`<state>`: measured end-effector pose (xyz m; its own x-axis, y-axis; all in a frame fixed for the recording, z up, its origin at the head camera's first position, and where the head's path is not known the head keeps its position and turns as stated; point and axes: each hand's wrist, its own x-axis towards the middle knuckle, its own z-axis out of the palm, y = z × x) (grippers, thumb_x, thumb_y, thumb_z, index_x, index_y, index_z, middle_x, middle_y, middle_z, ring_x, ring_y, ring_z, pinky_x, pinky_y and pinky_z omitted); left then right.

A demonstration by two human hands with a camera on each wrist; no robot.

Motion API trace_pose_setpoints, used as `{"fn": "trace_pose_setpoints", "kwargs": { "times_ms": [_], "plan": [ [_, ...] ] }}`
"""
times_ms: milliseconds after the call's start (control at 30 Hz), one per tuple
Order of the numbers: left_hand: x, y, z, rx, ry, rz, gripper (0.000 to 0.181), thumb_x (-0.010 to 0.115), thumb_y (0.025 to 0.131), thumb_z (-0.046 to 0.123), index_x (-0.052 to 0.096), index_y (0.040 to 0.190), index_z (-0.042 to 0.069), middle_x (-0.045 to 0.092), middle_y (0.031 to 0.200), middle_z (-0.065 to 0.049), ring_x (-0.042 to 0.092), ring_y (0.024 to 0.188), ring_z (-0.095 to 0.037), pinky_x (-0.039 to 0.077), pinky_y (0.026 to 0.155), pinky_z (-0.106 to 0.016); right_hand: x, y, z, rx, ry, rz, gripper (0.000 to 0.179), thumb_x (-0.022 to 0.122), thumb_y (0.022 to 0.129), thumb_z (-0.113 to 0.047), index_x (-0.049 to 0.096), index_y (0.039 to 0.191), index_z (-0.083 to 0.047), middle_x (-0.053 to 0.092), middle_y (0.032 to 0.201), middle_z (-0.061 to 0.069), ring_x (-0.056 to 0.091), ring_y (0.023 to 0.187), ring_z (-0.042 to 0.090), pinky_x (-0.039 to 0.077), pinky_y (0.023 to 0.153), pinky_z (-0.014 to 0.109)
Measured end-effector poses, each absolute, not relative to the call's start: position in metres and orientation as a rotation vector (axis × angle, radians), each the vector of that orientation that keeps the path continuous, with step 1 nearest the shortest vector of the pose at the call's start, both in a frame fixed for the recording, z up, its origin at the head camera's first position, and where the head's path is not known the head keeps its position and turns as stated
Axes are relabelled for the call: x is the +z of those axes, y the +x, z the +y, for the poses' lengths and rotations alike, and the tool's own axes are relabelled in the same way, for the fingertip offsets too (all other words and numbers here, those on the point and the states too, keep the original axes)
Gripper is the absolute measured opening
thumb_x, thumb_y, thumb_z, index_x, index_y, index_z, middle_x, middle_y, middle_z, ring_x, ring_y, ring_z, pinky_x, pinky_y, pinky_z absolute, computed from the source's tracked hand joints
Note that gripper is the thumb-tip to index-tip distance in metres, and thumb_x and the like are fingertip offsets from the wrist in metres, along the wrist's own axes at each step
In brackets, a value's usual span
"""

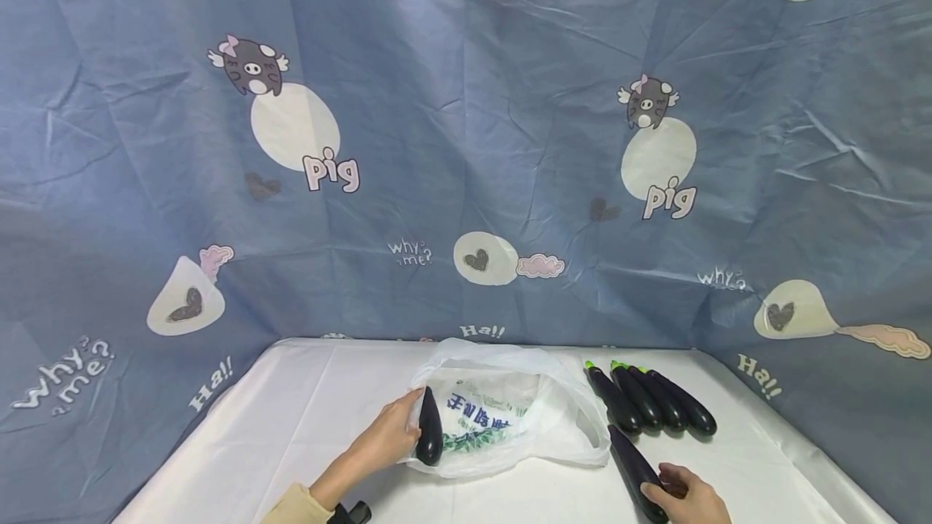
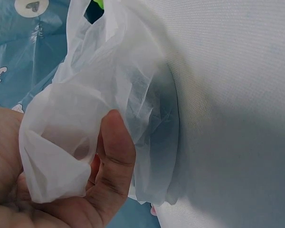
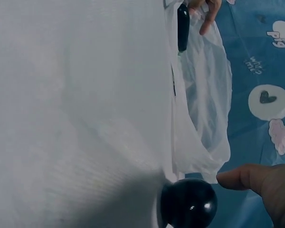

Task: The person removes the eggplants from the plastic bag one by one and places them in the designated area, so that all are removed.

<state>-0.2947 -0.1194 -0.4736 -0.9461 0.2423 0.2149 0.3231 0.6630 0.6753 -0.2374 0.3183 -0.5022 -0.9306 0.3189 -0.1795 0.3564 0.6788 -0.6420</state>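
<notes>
A white plastic bag [image 1: 510, 447] with blue and green print lies on the table, its mouth facing me. My left hand [image 1: 389, 429] grips the bag's left rim; in the left wrist view the thin plastic [image 2: 61, 142] is bunched between thumb and fingers. One dark eggplant [image 1: 429, 431] lies inside the bag, beside that hand. My right hand [image 1: 688, 496] is at the lower end of another eggplant [image 1: 632, 463] on the table, right of the bag. In the right wrist view the thumb stands apart from this eggplant [image 3: 190, 204]; the other fingers are hidden there.
Several more eggplants [image 1: 648, 399] with green stem ends lie side by side at the right of the white-covered table [image 1: 320, 395]. A blue cloth backdrop [image 1: 466, 144] with printed pigs rises behind the table.
</notes>
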Motion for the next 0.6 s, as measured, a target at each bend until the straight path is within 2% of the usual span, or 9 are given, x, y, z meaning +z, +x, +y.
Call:
{"fn": "trace_pose_setpoints", "kwargs": {
  "times_ms": [300, 600],
  "plan": [
    [-0.474, -0.294, -0.120, -1.166, -0.464, -2.766, 0.064, 0.061, 0.075, -0.008, 0.042, 0.136, -0.014, 0.046, 0.136, -0.038, 0.042, 0.128, -0.054, 0.035, 0.104, -0.064, -0.493, -0.240, 0.314, -1.129, 0.536, 2.866, 0.084, 0.076, 0.071, -0.050, 0.055, 0.122, 0.014, 0.064, 0.109, 0.030, 0.064, 0.098, 0.042, 0.055, 0.082, 0.047],
    [-0.470, -0.293, -0.120, -1.155, -0.482, -2.762, 0.064, 0.062, 0.074, -0.009, 0.043, 0.135, -0.014, 0.047, 0.135, -0.038, 0.044, 0.127, -0.054, 0.037, 0.103, -0.064, -0.479, -0.240, 0.305, -1.113, 0.472, 2.939, 0.079, 0.073, 0.077, -0.045, 0.052, 0.123, 0.016, 0.061, 0.114, 0.032, 0.061, 0.103, 0.045, 0.054, 0.085, 0.048]
  ]
}}
